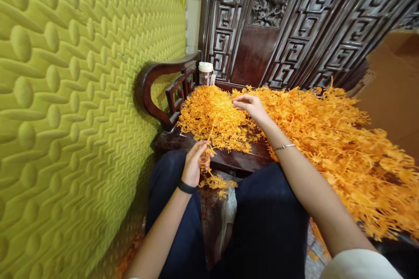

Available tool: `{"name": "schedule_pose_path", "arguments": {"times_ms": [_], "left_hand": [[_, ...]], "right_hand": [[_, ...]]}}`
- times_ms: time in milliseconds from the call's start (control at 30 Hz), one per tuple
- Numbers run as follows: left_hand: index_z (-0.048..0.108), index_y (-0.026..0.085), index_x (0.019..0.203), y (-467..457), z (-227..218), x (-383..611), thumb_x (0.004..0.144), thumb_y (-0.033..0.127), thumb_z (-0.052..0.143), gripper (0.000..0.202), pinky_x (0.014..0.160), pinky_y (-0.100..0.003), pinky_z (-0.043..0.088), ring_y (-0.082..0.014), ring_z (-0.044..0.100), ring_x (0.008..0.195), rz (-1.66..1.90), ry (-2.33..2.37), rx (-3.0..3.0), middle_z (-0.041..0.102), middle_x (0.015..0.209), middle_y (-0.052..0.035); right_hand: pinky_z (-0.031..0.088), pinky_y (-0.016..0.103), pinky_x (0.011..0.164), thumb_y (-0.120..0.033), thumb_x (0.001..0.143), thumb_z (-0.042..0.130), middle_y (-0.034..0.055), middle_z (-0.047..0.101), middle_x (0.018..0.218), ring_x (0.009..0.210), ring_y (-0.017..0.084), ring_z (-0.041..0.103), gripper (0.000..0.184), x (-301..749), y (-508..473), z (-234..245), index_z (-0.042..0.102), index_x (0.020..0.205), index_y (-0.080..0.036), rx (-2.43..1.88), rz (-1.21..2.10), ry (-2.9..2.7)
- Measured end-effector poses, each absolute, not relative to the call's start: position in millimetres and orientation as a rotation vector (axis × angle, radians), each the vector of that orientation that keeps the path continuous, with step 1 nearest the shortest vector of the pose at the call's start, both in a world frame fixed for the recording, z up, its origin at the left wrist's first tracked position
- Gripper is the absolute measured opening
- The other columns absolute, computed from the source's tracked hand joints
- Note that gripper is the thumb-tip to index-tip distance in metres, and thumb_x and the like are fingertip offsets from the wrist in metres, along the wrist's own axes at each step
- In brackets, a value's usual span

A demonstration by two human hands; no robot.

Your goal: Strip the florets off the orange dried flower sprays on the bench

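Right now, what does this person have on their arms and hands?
Both hands are bare, with no gloves. The left hand has a black band round the wrist; the right hand has a thin silver bangle. The forearms are uncovered, and a pale cream sleeve shows high on the right arm.

Small bunch of orange plastic sprigs (214, 178): thin stems with spiky star-shaped tips, gripped in the left hand (193, 163), hanging down below the fingers over the lap, one stem pointing up. Pile of short orange sprigs (212, 115): dense, tangled, lying on the dark wooden bench (235, 159), right hand (250, 105) resting its fingertips on top; grip not discernible. Heap of longer orange branches (343, 139): adjoins the pile on the right, sprawling loosely, ends overhanging the bench's near edge.
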State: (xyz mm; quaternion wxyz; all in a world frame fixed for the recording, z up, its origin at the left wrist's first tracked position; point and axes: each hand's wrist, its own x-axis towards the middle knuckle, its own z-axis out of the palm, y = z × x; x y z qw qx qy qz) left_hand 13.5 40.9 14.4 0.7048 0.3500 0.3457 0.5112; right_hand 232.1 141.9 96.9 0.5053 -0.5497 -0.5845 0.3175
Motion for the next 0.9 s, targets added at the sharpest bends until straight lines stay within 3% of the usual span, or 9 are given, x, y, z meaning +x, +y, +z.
{"name": "schedule_pose_path", "arguments": {"times_ms": [167,433,667,900], "left_hand": [[0.05,0.017,0.09,41,14,15,0.071,0.039,0.065,0.032,0.035,-0.017,0.034,-0.0054,0.043,0.036,1.167,0.757,0.802,0.061,0.061,0.0013],[0.046,0.018,0.088,39,16,17,0.075,0.039,0.062,0.03,0.039,-0.019,0.038,-0.0063,0.045,0.038,1.208,0.743,0.841,0.061,0.064,0.0021],[0.047,0.018,0.084,37,15,18,0.075,0.043,0.061,0.03,0.037,-0.022,0.042,-0.0084,0.049,0.042,1.236,0.73,0.818,0.056,0.068,0.0031],[0.048,0.018,0.082,39,15,15,0.075,0.043,0.059,0.029,0.04,-0.024,0.041,-0.011,0.051,0.041,1.19,0.673,0.765,0.058,0.06,0.0018]], "right_hand": [[0.049,0.028,0.068,-0.048,0.074,0.06,0.0053,0.064,0.065,0.062,0.012,0.061,0.035,203,112,115,0.06,0.063,-0.015,-1.192,1.074,-1.748],[0.03,0.022,0.05,-0.043,0.073,0.065,-0.0041,0.049,0.054,0.051,0.006,0.041,0.03,172,87,115,0.058,0.067,-0.014,-1.037,1.225,-2.261],[0.028,0.02,0.052,-0.03,0.068,0.073,-0.0052,0.047,0.06,0.053,0.006,0.041,0.026,152,66,105,0.056,0.079,-0.013,-1.181,0.821,-2.592],[0.036,0.022,0.065,-0.024,0.071,0.071,0.0024,0.052,0.08,0.072,0.011,0.047,0.023,155,77,97,0.061,0.087,-0.012,-1.167,0.689,-2.645]]}}
